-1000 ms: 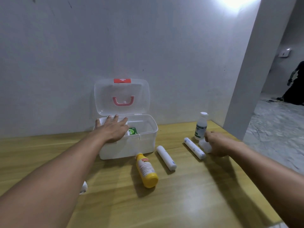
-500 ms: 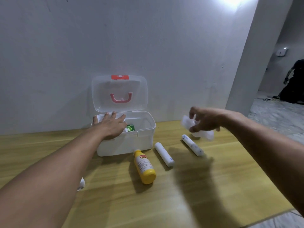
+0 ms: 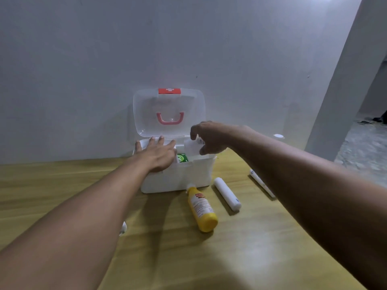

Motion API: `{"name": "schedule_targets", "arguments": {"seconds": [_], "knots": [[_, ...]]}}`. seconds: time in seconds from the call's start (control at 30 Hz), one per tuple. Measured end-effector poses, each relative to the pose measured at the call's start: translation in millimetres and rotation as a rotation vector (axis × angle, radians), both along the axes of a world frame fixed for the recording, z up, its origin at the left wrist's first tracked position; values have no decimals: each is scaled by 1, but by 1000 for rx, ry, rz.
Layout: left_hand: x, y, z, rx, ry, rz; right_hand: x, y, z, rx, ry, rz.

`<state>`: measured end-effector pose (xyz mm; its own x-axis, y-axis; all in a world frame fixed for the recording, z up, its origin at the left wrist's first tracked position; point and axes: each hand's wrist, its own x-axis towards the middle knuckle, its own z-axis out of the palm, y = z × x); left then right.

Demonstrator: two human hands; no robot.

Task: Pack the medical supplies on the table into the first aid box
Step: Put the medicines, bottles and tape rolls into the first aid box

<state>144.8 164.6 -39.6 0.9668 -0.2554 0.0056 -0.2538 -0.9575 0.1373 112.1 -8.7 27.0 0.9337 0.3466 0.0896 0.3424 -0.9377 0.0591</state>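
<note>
Right now I see the first aid box [image 3: 178, 176] at the back of the wooden worktop [image 3: 240, 248], close to the wall, its clear lid [image 3: 167, 101] upright with a pink handle [image 3: 170, 119] and a red latch [image 3: 169, 91]. Inside it a green packet [image 3: 181, 158] shows. My left hand [image 3: 156, 154] lies flat and spread over the box's left rim, gripping nothing. My right hand [image 3: 206, 138] hovers over the box's right side, fingers pinched on a small white packet [image 3: 191, 147] above the opening. Just in front of the box a yellow bottle [image 3: 202, 210] lies on its side, its white cap touching the box's front wall. Beside it lies a white tube [image 3: 227, 194], and further right a thinner white tube [image 3: 259, 182] partly hidden by my right forearm. A white cap [image 3: 278, 136] peeks above that arm; a small white thing [image 3: 123, 228] shows under my left forearm
</note>
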Motion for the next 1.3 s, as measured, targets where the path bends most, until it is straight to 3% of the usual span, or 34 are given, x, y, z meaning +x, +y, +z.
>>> {"name": "schedule_targets", "arguments": {"seconds": [0.2,0.83,1.1,1.3], "knots": [[0,-1,0,56,-23,10,20,28,-18,-134,-19,28],[3,-1,-3,17,-48,9,31,29,-38,263,9,-129],[4,0,-3,19,-33,9,39,34,-48,530,80,-151],[3,0,-4,25,-40,6,32,24,-41,545,-55,-124]]}}
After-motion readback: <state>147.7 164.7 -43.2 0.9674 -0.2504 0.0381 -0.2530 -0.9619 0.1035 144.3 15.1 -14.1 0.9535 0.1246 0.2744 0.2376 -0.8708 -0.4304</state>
